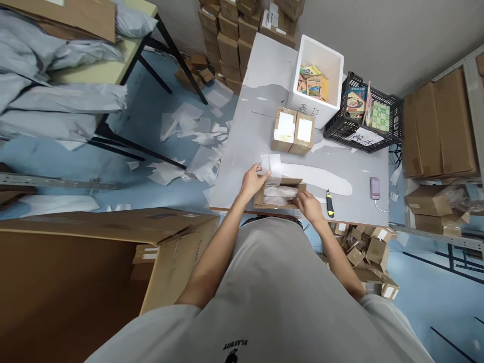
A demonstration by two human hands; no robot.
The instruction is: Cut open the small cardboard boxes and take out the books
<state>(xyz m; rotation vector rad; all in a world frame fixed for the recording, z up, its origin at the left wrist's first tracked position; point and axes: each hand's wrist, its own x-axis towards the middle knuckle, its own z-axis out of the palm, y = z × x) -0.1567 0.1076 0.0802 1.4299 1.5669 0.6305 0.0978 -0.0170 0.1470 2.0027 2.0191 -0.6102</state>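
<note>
An open brown cardboard box [275, 205] sat at the near edge of a gray worktop [249, 131], with white-wrapped contents [280, 191] inside and its top unclosed. The work looked partway along: the contents were in, but the flaps stood apart and no label could be made out on the box.

At its left side, the fingers of the left hand [252, 182] were parted, thumb apart, beside a translucent whitish sheet [273, 166]; contact with the sheet could not be confirmed. The fingers of the right hand [310, 206] were bent at the box's right edge, their grip impossible to tell.

A black-and-yellow utility knife [329, 203] lay to the right, near a phone [374, 188] on a white cable. Beyond stood two closed brown cartons [282, 143] with white labels, a white foam bin [321, 113] of colorful booklets and a black plastic crate [336, 128] holding more.
</note>
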